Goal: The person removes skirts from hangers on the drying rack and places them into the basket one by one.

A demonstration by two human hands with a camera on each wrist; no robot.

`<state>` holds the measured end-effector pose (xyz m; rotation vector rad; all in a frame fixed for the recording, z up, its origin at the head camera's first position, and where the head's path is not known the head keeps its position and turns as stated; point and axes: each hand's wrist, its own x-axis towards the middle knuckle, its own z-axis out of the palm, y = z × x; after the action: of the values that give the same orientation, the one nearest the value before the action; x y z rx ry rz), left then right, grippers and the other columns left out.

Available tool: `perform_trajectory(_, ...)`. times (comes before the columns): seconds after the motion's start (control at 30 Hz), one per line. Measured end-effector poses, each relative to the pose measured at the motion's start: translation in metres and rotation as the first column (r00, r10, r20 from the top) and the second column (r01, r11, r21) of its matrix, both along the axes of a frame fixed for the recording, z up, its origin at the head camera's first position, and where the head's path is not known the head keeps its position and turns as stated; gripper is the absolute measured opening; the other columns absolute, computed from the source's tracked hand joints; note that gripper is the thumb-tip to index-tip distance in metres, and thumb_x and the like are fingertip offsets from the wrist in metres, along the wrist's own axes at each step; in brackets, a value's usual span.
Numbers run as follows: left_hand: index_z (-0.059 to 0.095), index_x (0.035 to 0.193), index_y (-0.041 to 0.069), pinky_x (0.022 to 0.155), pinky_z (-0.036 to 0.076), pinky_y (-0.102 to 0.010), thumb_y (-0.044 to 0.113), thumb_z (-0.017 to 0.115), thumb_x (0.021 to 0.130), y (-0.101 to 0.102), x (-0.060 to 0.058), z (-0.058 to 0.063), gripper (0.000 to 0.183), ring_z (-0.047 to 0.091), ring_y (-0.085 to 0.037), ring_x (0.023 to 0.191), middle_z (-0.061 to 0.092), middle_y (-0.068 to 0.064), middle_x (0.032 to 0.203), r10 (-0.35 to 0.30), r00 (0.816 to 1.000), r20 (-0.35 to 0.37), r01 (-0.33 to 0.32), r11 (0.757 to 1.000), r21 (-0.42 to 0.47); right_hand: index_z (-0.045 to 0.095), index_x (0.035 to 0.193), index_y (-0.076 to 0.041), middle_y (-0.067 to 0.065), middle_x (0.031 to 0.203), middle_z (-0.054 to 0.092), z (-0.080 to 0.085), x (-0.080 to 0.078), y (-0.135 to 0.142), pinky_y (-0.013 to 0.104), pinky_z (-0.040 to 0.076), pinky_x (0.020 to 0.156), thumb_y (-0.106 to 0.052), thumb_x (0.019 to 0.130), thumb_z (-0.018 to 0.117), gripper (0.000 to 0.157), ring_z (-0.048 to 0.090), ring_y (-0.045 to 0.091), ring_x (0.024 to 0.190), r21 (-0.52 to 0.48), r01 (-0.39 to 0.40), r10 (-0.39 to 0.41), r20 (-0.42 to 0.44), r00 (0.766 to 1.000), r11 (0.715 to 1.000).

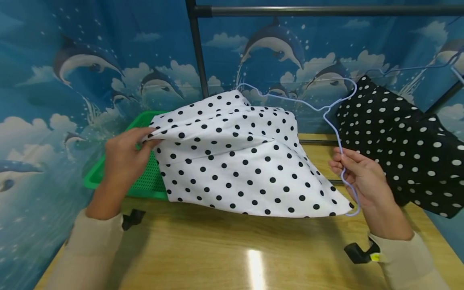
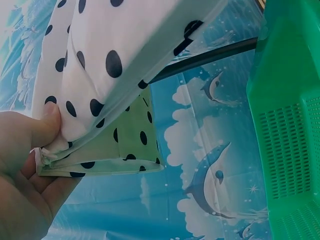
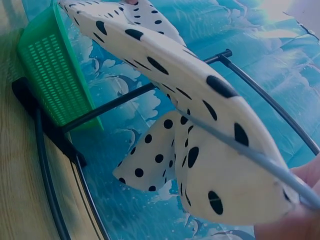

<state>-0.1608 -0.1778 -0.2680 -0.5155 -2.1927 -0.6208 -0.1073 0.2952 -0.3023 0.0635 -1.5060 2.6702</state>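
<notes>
A white cloth with black polka dots (image 1: 232, 161) is spread in the air between my hands, creased across its upper part. My left hand (image 1: 127, 155) pinches its left edge between thumb and fingers; in the left wrist view the cloth folds (image 2: 112, 65) hang open beyond the thumb. My right hand (image 1: 364, 177) grips a pale lavender clothes hanger (image 1: 333, 123) by one arm. That arm's lower end meets the cloth's right corner, and the other arm reaches behind the cloth's top. Whether the hanger is inside the cloth, I cannot tell.
Behind the cloth's left side a green perforated basket (image 1: 146, 179) stands on the wooden table (image 1: 203, 249). A dark metal rack (image 1: 290, 11) rises at the back. At the right, a black cloth with white dots (image 1: 409, 145) hangs from another hanger (image 1: 417, 69). A dolphin-print curtain (image 1: 90, 60) surrounds the table.
</notes>
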Motion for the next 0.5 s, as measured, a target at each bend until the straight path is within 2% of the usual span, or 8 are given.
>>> perform_trajectory(0.2,0.072,0.101,-0.007,0.055,0.048,-0.041,0.000,0.075,0.082,-0.0017,-0.0027,0.0019,0.020,0.067,-0.036,0.070,0.071,-0.024,0.095,-0.001,1.000,-0.013,0.001,1.000,-0.003,0.070,0.102,0.003,0.013,0.085,0.070,-0.0002,0.0010,-0.0006,0.028,0.057,0.073,0.004,0.094,0.057,0.015,0.073,0.020,0.077,-0.011,-0.004,0.004,-0.025,1.000,1.000)
perform_trajectory(0.4,0.072,0.101,-0.007,0.052,0.036,-0.027,0.000,0.075,0.083,-0.0065,-0.0042,-0.0003,0.019,0.065,-0.033,0.061,0.071,-0.023,0.094,0.020,1.000,-0.019,-0.020,1.000,-0.002,0.071,0.101,0.003,0.012,0.084,0.070,-0.0006,0.0004,-0.0024,0.028,0.057,0.072,0.003,0.093,0.059,0.014,0.072,0.019,0.076,-0.003,0.005,-0.005,-0.016,1.000,1.000)
perform_trajectory(0.5,0.072,0.101,-0.006,0.052,0.035,-0.027,0.001,0.075,0.083,-0.0084,-0.0049,-0.0007,0.020,0.065,-0.033,0.062,0.071,-0.023,0.095,0.023,1.000,-0.016,-0.023,1.000,-0.001,0.071,0.101,0.003,0.013,0.084,0.070,-0.0004,0.0002,-0.0029,0.028,0.057,0.072,0.003,0.093,0.059,0.014,0.073,0.019,0.076,0.004,0.012,-0.011,-0.019,1.000,1.000)
